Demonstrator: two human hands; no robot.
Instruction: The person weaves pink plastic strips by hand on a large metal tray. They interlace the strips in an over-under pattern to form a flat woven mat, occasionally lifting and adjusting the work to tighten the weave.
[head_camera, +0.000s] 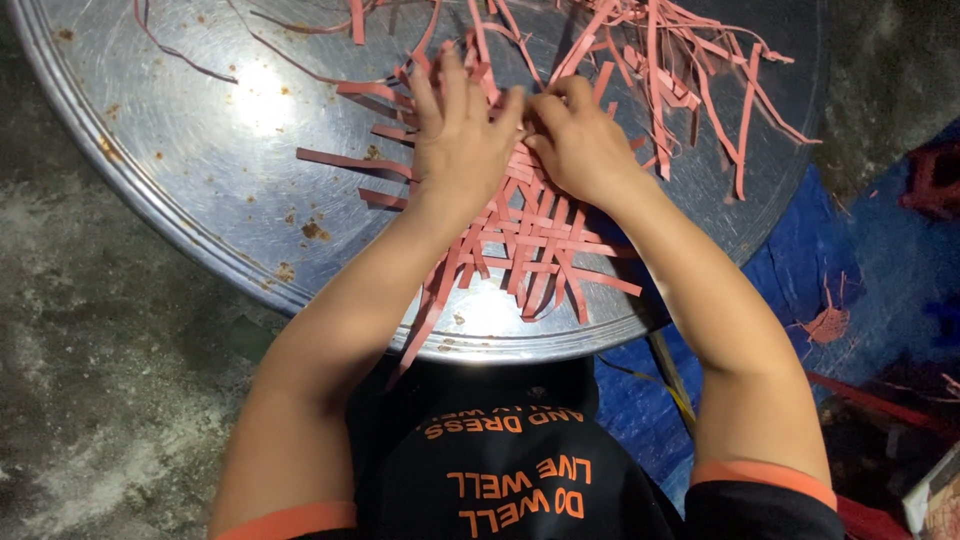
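A woven mat of pink paper strips (520, 235) lies on a large round metal tray (200, 170). My left hand (460, 135) rests flat on the mat's far part, fingers spread and pressing the strips down. Right beside it, my right hand (578, 140) pinches a pink strip at the mat's upper edge, fingertips meeting those of the left hand. Loose strip ends stick out from the mat on all sides, some over the tray's near rim.
A heap of loose pink strips (680, 60) lies on the far right of the tray. A blue tarp (860, 270) with pink scraps covers the ground at right. Grey concrete floor (90, 380) is at left. The tray has rust spots.
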